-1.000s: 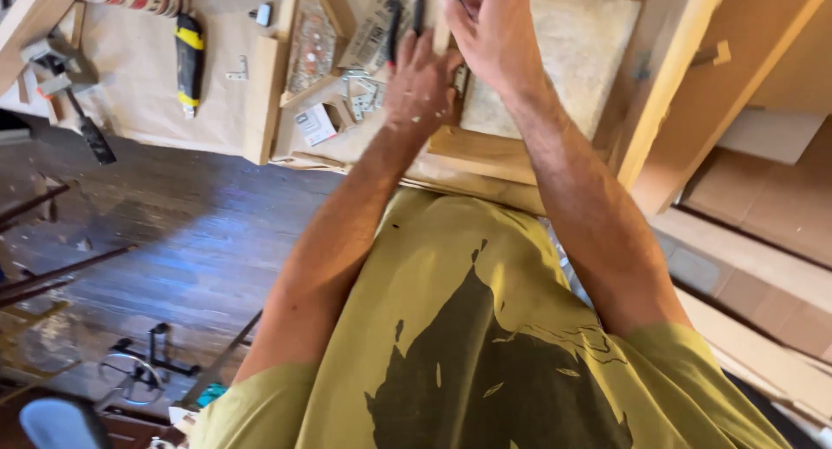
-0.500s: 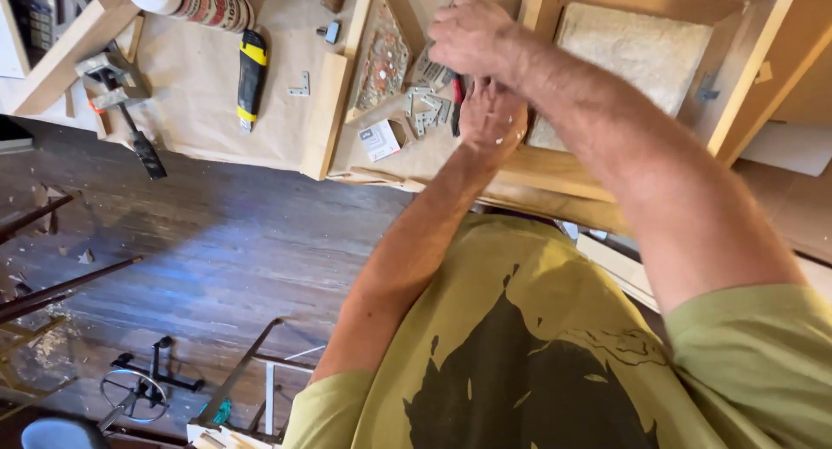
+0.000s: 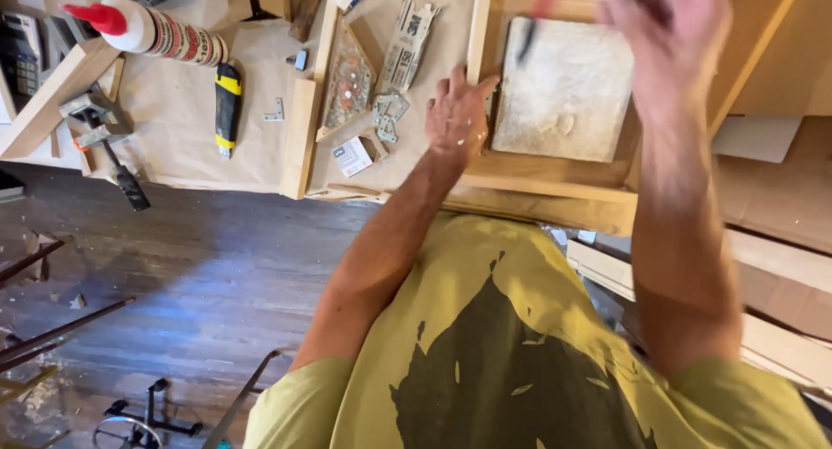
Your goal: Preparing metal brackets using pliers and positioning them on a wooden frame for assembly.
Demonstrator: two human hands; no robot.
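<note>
1. The left hand lies flat and spread, palm down, on the left rail of a wooden frame; its fingertips touch the left edge of a pale square tile.
2. The tile sits inside the frame, at the right part of the table, which is covered with brown paper.
3. The right hand is raised above the far right corner of the frame and is blurred. It is closed around a thin dark tool; what kind of tool cannot be told.
4. A dark streak with a red blur hangs over the tile's far left corner; too smeared to name.
5. Just left of the left hand lie small metal brackets and a small white box.
6. Farther left, a triangular mosaic piece rests between wood strips, and a flat printed card lies at its far right.
7. A long wood strip runs near to far, beside the mosaic piece.
8. Left of that strip are a yellow and black knife and a small angle bracket.
9. At the far left a caulk tube with a red nozzle lies on its side.
10. A clamp sits at the table's left near edge, its handle over the dark plank floor.
11. The person wears an olive shirt with a dark print.
</note>
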